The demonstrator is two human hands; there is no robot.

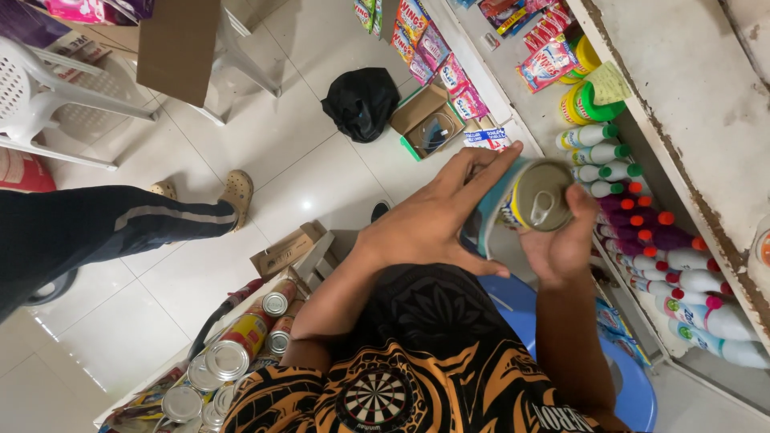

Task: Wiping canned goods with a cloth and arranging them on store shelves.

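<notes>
Both hands clamp one pull-tab tin can [539, 196]: left hand [433, 220] at 9 o'clock, right hand [565, 240] at 5. Canned stock [233, 357] at 7 o'clock waits unshelved.

Both the left hand [429, 220] and right hand [565, 244] grip a pull-tab can [536, 196] beside shelved bottles [642, 216].

Black bag [361, 103] on floor beside open carton [427, 122]. White chair [48, 96] at floor's left edge. Bottles [642, 232] along shelf [690, 104]. Tins [233, 353] bottom left.
</notes>
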